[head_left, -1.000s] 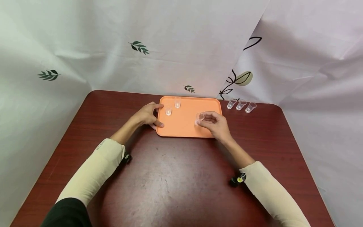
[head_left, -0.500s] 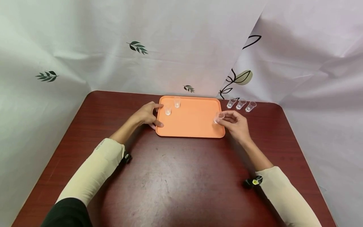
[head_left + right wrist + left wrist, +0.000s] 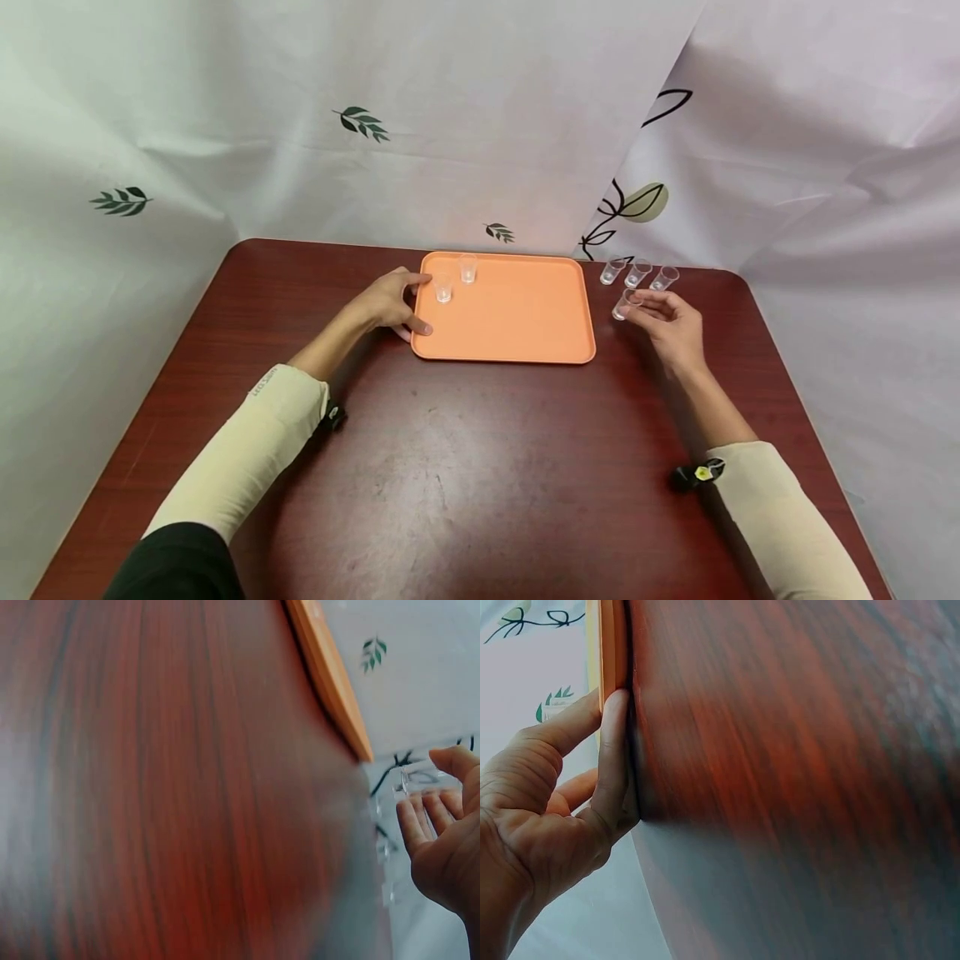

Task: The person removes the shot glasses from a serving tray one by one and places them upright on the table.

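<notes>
Moved cup [image 3: 623,305]: now past the orange tray [image 3: 513,321]
Right hand [image 3: 675,333]: pinching that cup
Left hand [image 3: 387,302]: gripping the tray's edge
Two cups [image 3: 468,270]: on tray, near left hand
Three cups [image 3: 637,274]: beyond right hand

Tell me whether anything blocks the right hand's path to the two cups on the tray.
Nothing visible blocks the right hand from the two cups; only the right part of the orange tray and its rim lie between. That hand holds another cup.
</notes>
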`<state>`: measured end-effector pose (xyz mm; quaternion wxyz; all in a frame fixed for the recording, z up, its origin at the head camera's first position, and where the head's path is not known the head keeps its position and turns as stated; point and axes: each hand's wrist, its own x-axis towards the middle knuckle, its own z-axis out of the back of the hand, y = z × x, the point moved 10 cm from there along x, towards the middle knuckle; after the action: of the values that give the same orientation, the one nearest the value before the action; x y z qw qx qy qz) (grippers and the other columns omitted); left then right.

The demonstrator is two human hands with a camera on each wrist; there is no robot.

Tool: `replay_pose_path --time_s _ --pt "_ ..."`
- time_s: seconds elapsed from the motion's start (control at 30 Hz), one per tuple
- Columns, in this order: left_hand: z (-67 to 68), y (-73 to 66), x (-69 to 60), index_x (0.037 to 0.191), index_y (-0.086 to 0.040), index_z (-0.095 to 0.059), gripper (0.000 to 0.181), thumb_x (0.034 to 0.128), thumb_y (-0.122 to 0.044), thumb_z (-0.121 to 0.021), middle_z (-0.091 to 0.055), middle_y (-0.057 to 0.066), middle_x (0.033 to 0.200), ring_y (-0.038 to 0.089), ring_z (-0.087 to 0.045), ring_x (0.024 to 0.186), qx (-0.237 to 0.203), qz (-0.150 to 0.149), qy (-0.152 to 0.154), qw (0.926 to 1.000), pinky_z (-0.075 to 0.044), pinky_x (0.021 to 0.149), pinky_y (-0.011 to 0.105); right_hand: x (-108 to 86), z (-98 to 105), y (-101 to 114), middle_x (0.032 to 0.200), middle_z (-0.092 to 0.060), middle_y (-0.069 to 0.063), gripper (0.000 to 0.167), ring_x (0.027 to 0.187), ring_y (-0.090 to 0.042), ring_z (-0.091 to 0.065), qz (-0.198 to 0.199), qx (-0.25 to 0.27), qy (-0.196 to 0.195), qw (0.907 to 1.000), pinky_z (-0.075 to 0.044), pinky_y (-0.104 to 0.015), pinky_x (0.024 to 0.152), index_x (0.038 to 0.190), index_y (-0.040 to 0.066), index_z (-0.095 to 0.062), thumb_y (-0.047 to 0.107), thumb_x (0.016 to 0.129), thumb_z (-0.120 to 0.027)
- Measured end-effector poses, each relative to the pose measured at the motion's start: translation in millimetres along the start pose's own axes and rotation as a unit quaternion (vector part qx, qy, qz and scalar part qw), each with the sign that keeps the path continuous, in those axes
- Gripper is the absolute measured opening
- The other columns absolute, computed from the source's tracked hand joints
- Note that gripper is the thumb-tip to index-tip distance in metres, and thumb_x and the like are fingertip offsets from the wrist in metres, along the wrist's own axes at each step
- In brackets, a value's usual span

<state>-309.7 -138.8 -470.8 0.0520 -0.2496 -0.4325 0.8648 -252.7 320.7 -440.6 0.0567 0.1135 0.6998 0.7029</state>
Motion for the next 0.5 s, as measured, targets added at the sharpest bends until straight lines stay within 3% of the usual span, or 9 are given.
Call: replay_pose_path --time_s 0.3,0.5 --pt "-0.4 0.1 -0.2 0.176 -0.008 -0.04 0.111 0.0822 0.008 -0.097 -0.041 0.021 0.147 0.026 -0.072 0.077 -0.013 -0.002 0.001 0.9999 -0.075 0.065 0.039 14.2 46.6 -15.6 0.095 -0.084 0.01 0.041 0.089 -0.001 -0.079 -0.037 0.017 -0.064 0.9971 -0.067 -0.011 0.078 0.124 -0.007 -0.077 -0.009 0.086 -0.092" --pt "-0.7 3.3 0.8 0.176 -0.009 -0.04 0.112 0.0821 0.007 -0.098 -0.041 0.021 0.147 0.025 -0.073 0.077 -0.015 0.0 0.0 0.9999 -0.075 0.065 0.039 20.8 67.1 -22.6 0.093 -0.083 0.007 0.04 0.087 -0.003 -0.079 -0.048 0.04 -0.099 0.9931 -0.068 -0.011 0.077 0.122 -0.007 -0.079 -0.013 0.085 -0.091"
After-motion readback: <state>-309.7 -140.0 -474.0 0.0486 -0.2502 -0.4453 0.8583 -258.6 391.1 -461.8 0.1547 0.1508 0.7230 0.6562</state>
